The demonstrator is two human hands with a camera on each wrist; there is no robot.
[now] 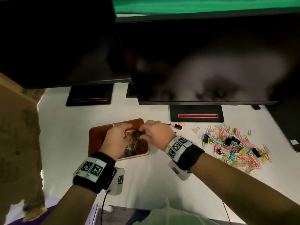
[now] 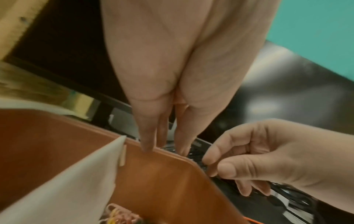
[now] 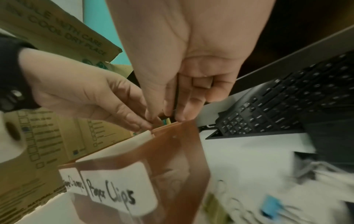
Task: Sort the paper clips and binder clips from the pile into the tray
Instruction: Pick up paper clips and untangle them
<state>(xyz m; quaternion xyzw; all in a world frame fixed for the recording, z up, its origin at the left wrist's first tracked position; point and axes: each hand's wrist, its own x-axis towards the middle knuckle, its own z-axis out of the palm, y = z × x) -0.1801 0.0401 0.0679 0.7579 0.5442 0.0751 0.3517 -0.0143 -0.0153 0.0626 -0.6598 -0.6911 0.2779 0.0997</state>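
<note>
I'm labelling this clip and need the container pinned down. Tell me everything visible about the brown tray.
The brown tray is a shallow, rounded-corner rectangle that looks like plastic, lying flat on the white desk, left of the loose clip pile. A pale divider splits it; the right-hand side holds coloured paper clips. White labels are stuck on its wall, one handwritten with what looks like "Paper Clips". Both hands, left hand and right hand, hover above it.

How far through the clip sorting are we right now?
Partly done. A tangle of paper clips already lies in the brown tray. Both hands are busy above it: the left hand and right hand meet fingertip to fingertip over the tray; what they pinch is too small to tell. Most is left: a big mixed pile of paper and binder clips sits on the table to the right.
</note>
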